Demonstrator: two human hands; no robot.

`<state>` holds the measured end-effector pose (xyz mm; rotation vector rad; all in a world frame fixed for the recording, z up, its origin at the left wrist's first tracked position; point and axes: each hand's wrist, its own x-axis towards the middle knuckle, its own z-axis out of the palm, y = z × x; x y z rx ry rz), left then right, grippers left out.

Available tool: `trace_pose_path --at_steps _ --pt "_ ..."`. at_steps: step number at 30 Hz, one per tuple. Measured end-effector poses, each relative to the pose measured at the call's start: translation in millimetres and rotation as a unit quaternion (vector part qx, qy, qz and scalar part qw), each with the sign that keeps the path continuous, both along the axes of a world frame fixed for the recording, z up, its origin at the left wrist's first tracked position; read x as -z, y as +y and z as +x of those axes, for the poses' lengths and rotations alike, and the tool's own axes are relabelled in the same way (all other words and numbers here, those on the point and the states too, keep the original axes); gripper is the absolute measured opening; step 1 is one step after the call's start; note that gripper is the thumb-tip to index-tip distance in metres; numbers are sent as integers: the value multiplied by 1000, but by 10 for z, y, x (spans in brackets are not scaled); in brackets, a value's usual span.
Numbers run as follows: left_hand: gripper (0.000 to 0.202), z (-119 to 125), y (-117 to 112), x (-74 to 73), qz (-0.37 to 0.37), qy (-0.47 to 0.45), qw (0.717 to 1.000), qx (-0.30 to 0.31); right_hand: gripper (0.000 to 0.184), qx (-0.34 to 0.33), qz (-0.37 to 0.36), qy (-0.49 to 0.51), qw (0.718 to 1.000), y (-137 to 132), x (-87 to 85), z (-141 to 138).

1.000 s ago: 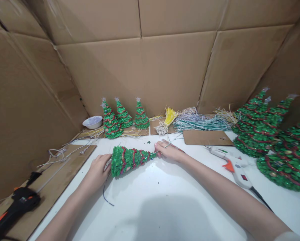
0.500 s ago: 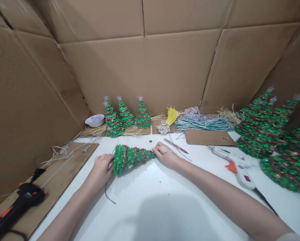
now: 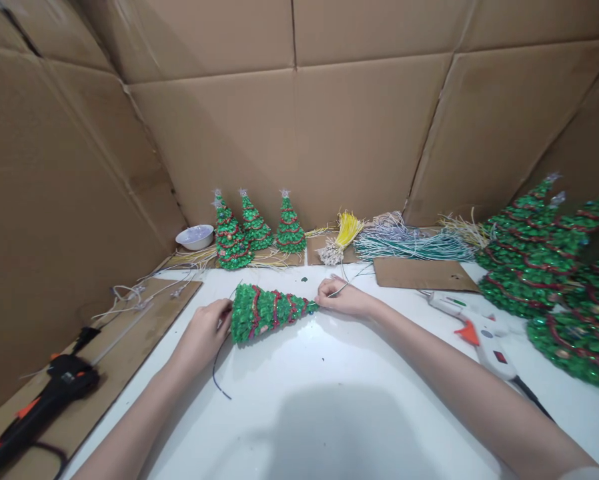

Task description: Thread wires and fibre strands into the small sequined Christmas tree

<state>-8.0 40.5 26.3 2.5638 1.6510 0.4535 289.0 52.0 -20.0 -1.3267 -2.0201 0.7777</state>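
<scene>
A small green Christmas tree (image 3: pixel 268 312) with red garland lies on its side over the white table, its tip pointing right. My left hand (image 3: pixel 207 333) is closed around its wide base, the fingers partly hidden behind it. A thin dark wire (image 3: pixel 220 385) hangs below that hand. At the tip, my right hand (image 3: pixel 343 298) pinches a thin green wire (image 3: pixel 352 281), which runs from the tree's top through the fingers and up to the right.
Several finished trees (image 3: pixel 290 230) stand at the back and right. Behind lie yellow stems (image 3: pixel 348 230), green wires (image 3: pixel 414 247) and a white bowl (image 3: pixel 194 237). A white glue gun (image 3: pixel 484 337) lies right, a black one (image 3: pixel 64 383) left on cardboard (image 3: pixel 144 333).
My right hand has moved slightly away from the tree's tip, and the wire now sticks up to the right. The pencil-like stick is now mostly covered by that hand. The view has shifted slightly.
</scene>
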Motion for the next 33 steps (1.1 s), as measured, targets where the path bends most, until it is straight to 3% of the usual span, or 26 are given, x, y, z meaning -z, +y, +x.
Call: trace_pose_path --at_steps 6,20,33 --pt "26 -66 17 -50 -15 -49 998 -30 28 -28 15 -18 999 -9 -20 -10" --pt "43 -258 124 -139 -136 -123 980 -79 30 -23 10 -29 999 -48 -19 -31" --pt "38 -253 75 -202 -228 -267 929 -117 18 -69 -16 -25 997 -28 -31 20"
